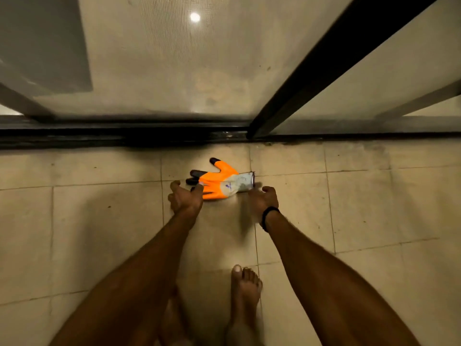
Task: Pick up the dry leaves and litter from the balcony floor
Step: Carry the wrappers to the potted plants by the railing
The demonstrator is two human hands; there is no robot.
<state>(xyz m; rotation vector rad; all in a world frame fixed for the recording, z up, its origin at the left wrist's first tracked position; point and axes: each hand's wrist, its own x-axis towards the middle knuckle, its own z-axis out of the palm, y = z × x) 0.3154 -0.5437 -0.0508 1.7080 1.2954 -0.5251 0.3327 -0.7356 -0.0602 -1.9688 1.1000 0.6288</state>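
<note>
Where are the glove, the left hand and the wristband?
glove (219,182): head view, on its orange palm.
left hand (185,199): head view, on the back of the hand.
wristband (264,219): head view, on the black band at the right wrist.

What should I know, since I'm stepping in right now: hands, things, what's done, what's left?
Left hand: reaching down, touching the glove at its finger end; grip unclear.
Right hand: loosely curled beside the glove's cuff, holding nothing.
Glove: lying flat on the floor near the door track, not yet lifted.
Done: nothing visibly collected.
Left: probably take the glove, then gather leaves and litter; only small specks show here.
</note>
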